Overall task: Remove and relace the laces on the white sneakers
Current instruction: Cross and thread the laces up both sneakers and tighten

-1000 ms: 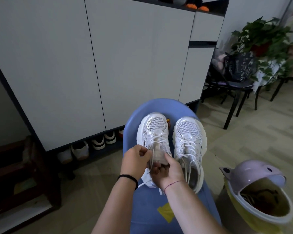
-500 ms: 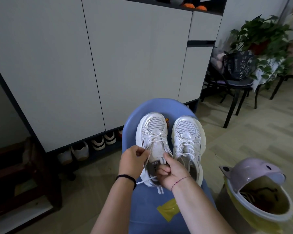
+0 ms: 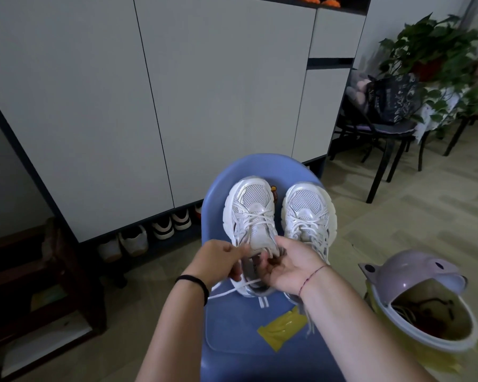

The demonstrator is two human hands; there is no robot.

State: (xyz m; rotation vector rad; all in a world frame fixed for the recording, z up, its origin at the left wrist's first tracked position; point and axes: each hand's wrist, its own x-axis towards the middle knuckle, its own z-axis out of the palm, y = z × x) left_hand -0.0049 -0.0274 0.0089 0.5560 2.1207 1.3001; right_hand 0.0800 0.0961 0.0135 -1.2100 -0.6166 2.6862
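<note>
Two white sneakers stand side by side on a blue plastic chair [image 3: 260, 166], toes pointing away from me. The left sneaker [image 3: 253, 208] has its lace loosened near the tongue; the right sneaker [image 3: 308, 213] is laced. My left hand [image 3: 218, 260] pinches the white lace [image 3: 226, 290] at the left sneaker's collar, and a loose end trails down to the left over the seat. My right hand [image 3: 290, 266] is turned palm up at the collar, fingers curled round the sneaker's upper edge and lace.
A lilac and yellow lidded bin [image 3: 422, 307] stands open at the lower right. A white shoe cabinet [image 3: 149, 92] with shoes under it rises behind the chair. A black chair with a bag [image 3: 389, 106] and a potted plant [image 3: 431, 48] stand at the far right. Yellow tape [image 3: 282, 329] sticks on the seat.
My right hand has turned palm up and moved slightly right at the collar. My left hand stays at the lace, and the loose end hangs lower across the seat.
</note>
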